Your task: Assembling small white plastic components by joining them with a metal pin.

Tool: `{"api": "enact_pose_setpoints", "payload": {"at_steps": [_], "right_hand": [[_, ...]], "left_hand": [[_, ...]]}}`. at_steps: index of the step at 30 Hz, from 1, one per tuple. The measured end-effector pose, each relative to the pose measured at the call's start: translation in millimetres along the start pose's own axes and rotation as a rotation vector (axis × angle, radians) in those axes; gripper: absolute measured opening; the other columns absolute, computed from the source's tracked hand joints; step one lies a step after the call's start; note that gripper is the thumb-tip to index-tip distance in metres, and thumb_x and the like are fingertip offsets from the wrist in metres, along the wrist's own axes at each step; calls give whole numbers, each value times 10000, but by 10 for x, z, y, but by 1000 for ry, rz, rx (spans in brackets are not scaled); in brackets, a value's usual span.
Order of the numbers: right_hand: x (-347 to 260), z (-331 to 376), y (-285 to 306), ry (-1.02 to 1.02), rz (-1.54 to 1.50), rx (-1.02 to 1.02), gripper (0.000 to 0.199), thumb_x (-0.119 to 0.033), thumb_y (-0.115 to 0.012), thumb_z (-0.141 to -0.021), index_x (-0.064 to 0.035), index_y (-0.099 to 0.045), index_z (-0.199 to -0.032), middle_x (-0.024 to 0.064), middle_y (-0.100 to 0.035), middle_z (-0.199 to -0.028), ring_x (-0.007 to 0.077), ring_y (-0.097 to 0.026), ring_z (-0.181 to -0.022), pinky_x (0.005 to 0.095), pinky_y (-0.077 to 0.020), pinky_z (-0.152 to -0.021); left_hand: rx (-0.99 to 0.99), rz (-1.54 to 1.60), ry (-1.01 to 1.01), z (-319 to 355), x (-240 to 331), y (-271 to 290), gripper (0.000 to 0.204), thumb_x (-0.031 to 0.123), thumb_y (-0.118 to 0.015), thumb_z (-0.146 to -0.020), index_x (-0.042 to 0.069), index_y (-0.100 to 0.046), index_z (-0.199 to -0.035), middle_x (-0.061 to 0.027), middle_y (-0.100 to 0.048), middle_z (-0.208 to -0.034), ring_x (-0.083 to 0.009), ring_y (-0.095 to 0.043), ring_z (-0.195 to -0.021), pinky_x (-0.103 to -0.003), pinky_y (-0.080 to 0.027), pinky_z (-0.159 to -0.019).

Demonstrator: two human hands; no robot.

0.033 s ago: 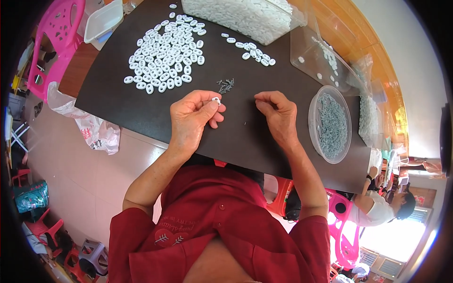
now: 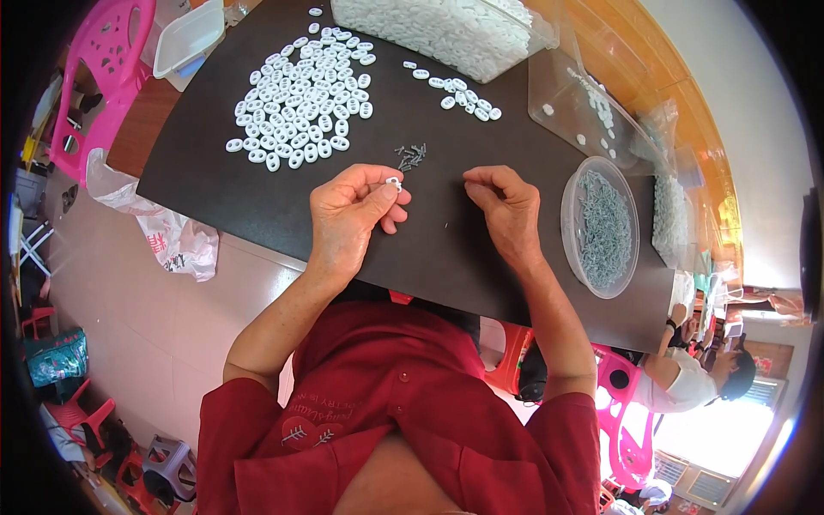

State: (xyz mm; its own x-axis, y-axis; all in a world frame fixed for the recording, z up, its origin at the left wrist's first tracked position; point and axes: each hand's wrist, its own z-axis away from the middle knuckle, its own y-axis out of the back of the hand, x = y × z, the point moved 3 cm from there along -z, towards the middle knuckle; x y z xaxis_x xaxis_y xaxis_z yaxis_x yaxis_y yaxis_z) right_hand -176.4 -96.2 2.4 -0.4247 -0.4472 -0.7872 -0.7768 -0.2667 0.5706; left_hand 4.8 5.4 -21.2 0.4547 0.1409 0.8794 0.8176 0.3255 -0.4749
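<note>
Between thumb and fingers, my left hand (image 2: 350,213) pinches a small white plastic piece (image 2: 393,183) with holes in it. My right hand (image 2: 508,213) hovers over the dark table to its right, thumb and index finger pressed together; whatever might be between them is too small to make out. Just beyond my left fingertips lies a little heap of grey screws (image 2: 412,157). Many white oval pieces with holes (image 2: 300,107) are spread flat at the far left. A smaller cluster of white pieces (image 2: 463,93) lies farther back, right of them.
A round clear tub (image 2: 567,225) of grey screws stands right of my right hand. A big clear bin (image 2: 525,62) of white parts sits at the back, beside a clear tray (image 2: 549,84) with a few white pieces. A person (image 2: 693,382) is at the far right.
</note>
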Motion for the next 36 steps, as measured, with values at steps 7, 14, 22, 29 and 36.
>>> {"api": "enact_pose_setpoints", "payload": {"at_steps": [7, 14, 22, 29, 36], "right_hand": [[67, -160, 204, -94, -49, 98, 114, 16, -639, -781, 13, -666, -891, -1, -633, -779, 56, -544, -729, 198, -440, -666], [142, -94, 398, -172, -14, 117, 126, 10, -638, -788, 15, -671, -910, 19, -642, -784, 69, -559, -730, 197, -444, -672], [2, -221, 142, 100, 112, 19, 190, 23, -619, -760, -46, -686, -924, 32, -608, -764, 116, -563, -749, 240, -444, -689], [-115, -554, -275, 307, 264, -63, 217, -29, -658, -701, -99, -701, -902, 56, -581, -716, 209, -555, -728, 319, -456, -687], [-86, -658, -329, 341, 298, -175, 174, -32, -685, -679, -81, -701, -845, 53, -565, -702, 206, -545, -734, 317, -445, -688]], "left_hand": [[-5, 18, 11, -4, 3, 18, 133, 14, -568, -869, -62, -606, -971, -136, -650, -803, -129, -600, -604, -225, -467, -523], [4, -12, 15, -13, 19, 22, 128, 14, -567, -869, -53, -611, -968, -126, -649, -797, -119, -598, -605, -214, -454, -522], [-13, 6, 9, -13, 5, 7, 125, 25, -564, -878, -48, -604, -972, -113, -646, -803, -109, -589, -608, -211, -449, -525], [-6, 10, 13, -15, -12, 16, 131, 17, -567, -873, -63, -599, -972, -134, -651, -795, -128, -596, -599, -225, -474, -523], [-31, 11, 32, -4, -8, 28, 143, 33, -551, -889, -47, -596, -999, -109, -644, -811, -113, -592, -628, -212, -456, -533]]}}
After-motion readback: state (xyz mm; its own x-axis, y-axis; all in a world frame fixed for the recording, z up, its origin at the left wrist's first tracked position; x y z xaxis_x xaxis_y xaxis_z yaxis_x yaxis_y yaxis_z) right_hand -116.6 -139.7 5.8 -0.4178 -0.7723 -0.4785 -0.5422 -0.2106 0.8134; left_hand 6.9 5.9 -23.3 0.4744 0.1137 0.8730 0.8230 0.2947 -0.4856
